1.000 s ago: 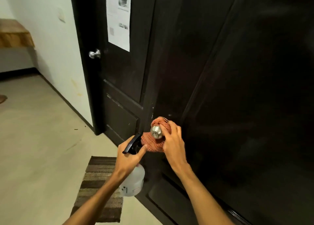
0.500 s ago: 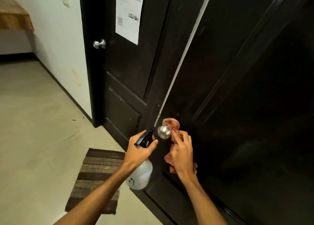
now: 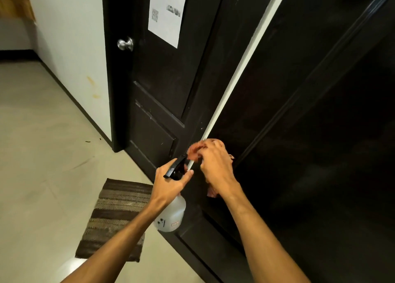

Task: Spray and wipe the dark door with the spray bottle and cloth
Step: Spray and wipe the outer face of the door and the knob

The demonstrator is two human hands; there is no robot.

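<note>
Your left grip [image 3: 171,182] is closed round the neck of the spray bottle [image 3: 171,216], just under its black trigger head, and the pale body hangs below your fist. Whether a finger sits on the trigger, I cannot tell. The bottle is held in the air just beside the dark door [image 3: 299,112], above the mat [image 3: 115,214] on the floor.

Your right grip [image 3: 215,167] is curled over the reddish cloth [image 3: 196,149], bunching it against the door's near edge where the pale strip [image 3: 235,75] shows. One loose end of the cloth hangs out below your wrist. The knob is hidden under cloth and hand.

The cloth looks soft, limp and light, so it will fold and slip. Keep it wadded under your palm and fingertips instead of pinching a corner. The bottle looks like light, smooth plastic, and the neck is the right place to hold it. The door appears ajar, so a hard push may swing it. Wipe with even, moderate pressure.
</note>
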